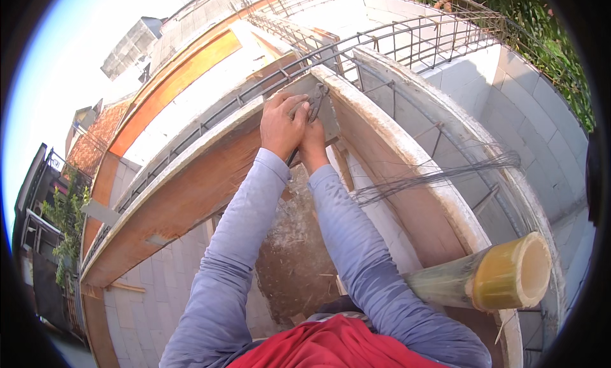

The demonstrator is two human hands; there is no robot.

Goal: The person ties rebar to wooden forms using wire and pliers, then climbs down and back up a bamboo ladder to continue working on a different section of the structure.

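Faded lavender-blue on the sleeves [238, 250], plain bright red on the shirt [347, 346]. Apparently dark grey on the partly hidden pliers [317, 100]. Blackish on the wire bundle [439, 178] and grey on the rebar cage [438, 34]. Orange-brown, edged in chalky white, along the form board [184, 193]. Green turning to yellow on the bamboo pole [464, 285], with a cream cut end [546, 266]. Pale grey, gridded with joint lines, across the block wall [547, 132]. Deep green in the foliage [528, 37].
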